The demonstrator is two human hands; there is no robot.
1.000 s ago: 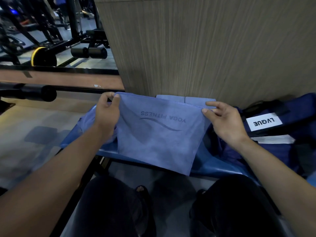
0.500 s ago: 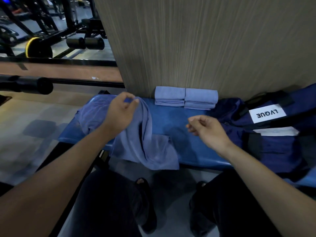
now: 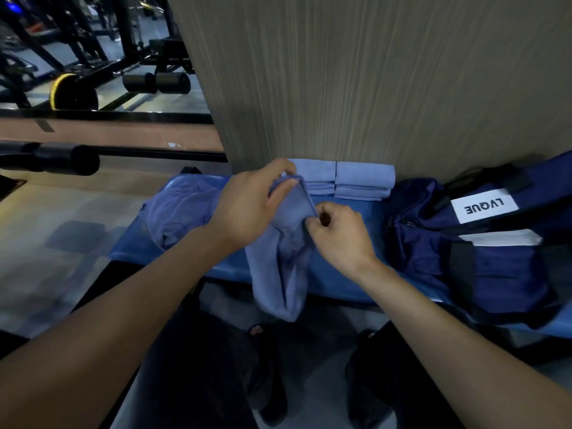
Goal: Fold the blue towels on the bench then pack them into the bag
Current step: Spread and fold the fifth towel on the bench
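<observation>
A blue towel [image 3: 280, 274] hangs bunched over the front edge of the blue bench [image 3: 328, 270]. My left hand [image 3: 247, 209] grips its top edge. Just to the right, my right hand [image 3: 339, 235] pinches the same edge lower down. Another unfolded blue towel [image 3: 176, 212] lies crumpled on the bench's left end. Two stacks of folded blue towels [image 3: 343, 179] sit against the wooden wall. The navy bag [image 3: 483, 243] with a white "LVQUE" label lies on the bench at the right.
A wood-panelled wall [image 3: 356, 82] rises right behind the bench. A black barbell [image 3: 49, 157] and gym machines [image 3: 93, 57] stand at the left. My legs and shoes [image 3: 266, 382] are below the bench edge.
A second ago both hands held the towel spread wide. The right hand let go, the left gathered the towel, and now the right hand has come back and pinches its edge beside the left.
</observation>
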